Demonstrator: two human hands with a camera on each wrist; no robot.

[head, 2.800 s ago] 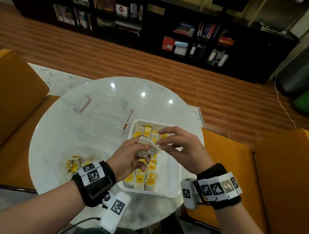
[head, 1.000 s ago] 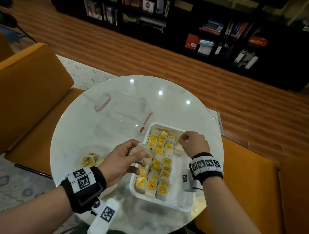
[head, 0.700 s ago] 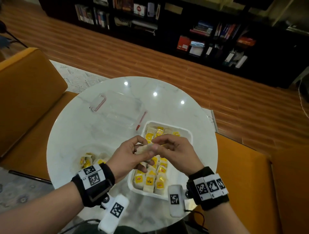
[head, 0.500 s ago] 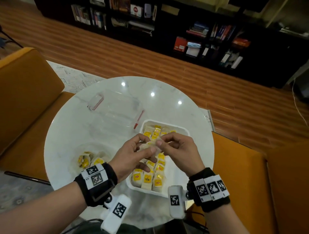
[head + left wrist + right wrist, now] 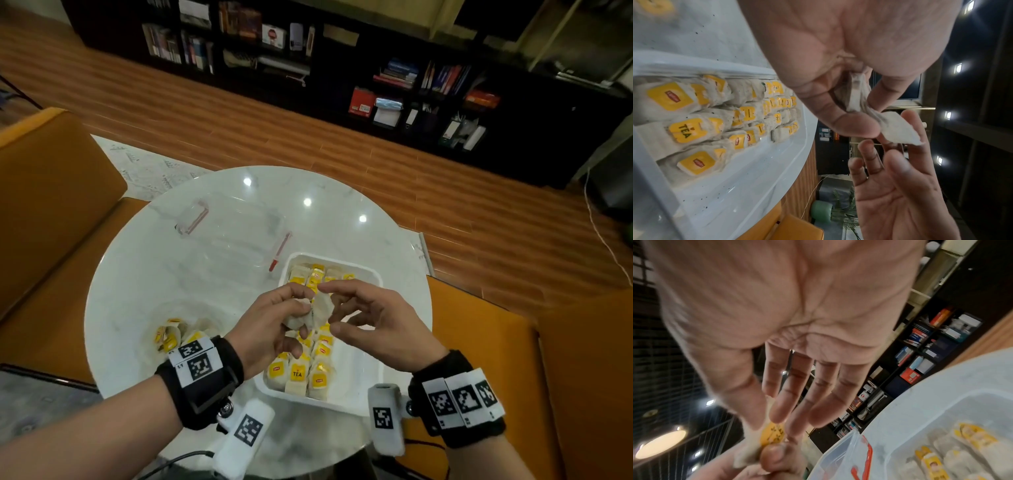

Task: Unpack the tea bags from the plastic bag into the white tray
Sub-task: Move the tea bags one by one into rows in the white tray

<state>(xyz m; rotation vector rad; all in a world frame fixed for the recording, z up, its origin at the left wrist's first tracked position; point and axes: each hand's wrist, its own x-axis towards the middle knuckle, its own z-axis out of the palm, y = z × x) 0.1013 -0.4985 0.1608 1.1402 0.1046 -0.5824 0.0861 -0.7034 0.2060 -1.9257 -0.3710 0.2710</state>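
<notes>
A black wristband (image 5: 202, 383) was worn on each bare forearm, behind the fingers, and each was faced with white tags printed in black square codes. A white code-marked cylinder (image 5: 247, 438) was hung under each band, with a thin black cable trailing.

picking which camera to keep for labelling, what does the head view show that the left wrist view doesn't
Only the head view shows the loose tea bags left on the table, the clear plastic bag and the bookshelf. Only the left wrist view shows the left hand grip from beneath, fingers curled round a tea bag, and the TEA print in the tray. Both show the tray's rows and the right hand.
</notes>
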